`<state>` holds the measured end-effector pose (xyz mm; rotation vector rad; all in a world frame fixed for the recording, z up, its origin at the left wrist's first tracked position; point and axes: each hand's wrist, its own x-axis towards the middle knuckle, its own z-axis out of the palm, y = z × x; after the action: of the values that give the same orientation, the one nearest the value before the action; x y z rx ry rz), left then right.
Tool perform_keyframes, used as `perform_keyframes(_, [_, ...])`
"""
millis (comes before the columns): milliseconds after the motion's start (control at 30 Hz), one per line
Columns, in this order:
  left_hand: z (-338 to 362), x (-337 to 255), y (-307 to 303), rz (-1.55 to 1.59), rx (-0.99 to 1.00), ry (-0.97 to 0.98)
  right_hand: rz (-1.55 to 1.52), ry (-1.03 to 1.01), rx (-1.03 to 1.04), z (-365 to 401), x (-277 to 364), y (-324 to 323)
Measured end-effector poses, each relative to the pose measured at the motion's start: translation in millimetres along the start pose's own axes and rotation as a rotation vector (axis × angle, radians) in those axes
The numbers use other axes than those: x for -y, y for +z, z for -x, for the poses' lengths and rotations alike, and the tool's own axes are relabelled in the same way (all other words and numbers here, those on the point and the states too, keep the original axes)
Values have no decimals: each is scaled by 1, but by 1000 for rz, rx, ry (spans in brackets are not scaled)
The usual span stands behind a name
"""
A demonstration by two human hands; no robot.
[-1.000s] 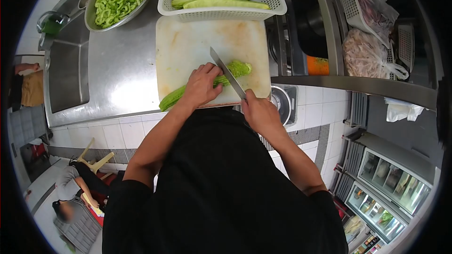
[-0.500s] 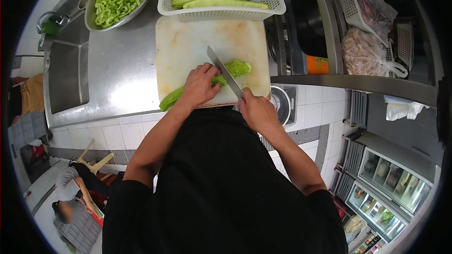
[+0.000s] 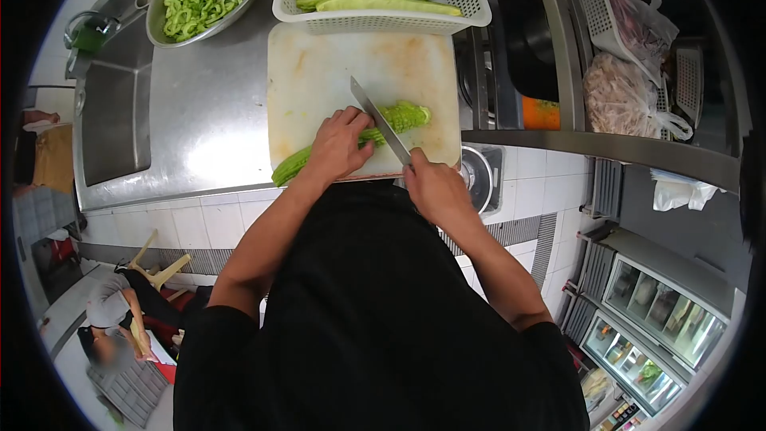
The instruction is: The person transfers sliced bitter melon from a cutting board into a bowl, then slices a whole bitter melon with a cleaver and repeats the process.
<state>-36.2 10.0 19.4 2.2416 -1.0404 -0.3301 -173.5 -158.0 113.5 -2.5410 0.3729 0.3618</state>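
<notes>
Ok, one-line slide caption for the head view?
Right hand slicing a green gourd with a knife, left hand steadying it.

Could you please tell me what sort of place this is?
Probably a restaurant kitchen: there's a steel counter with a built-in sink, a large bowl of sliced green vegetable, and glass-fronted fridges.

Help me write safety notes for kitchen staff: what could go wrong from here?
The left hand pins the green vegetable with its fingers right beside the knife in the right hand; a slip could nick a fingertip.

The vegetable's uncut end lies at the corner of the cutting board, so it might slide off if the grip loosens.

The cut pieces lie loosely bunched and may scatter.
</notes>
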Motion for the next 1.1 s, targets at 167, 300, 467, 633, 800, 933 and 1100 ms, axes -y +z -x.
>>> perform_keyframes(167, [1,-2,-1,-6,-20,9,-44,-43,-130,-57,-4,43])
perform_keyframes(300, [2,-3,-3,0,-33,4,-17,-78,-117,-47,8,12])
perform_keyframes(467, [4,1,-4,-24,1,-9,21,-31,16,6,8,-9])
perform_keyframes(633, [3,5,-2,-4,-37,11,-26,-76,-119,-47,-3,44])
perform_keyframes(800, [5,3,-6,-1,-27,7,-32,-57,-107,-45,0,13])
perform_keyframes(933, [8,1,-10,17,-40,6,23,-60,-1,1,5,-7])
perform_keyframes(1100, [7,6,-4,16,-78,44,-25,-73,-74,-44,-2,48])
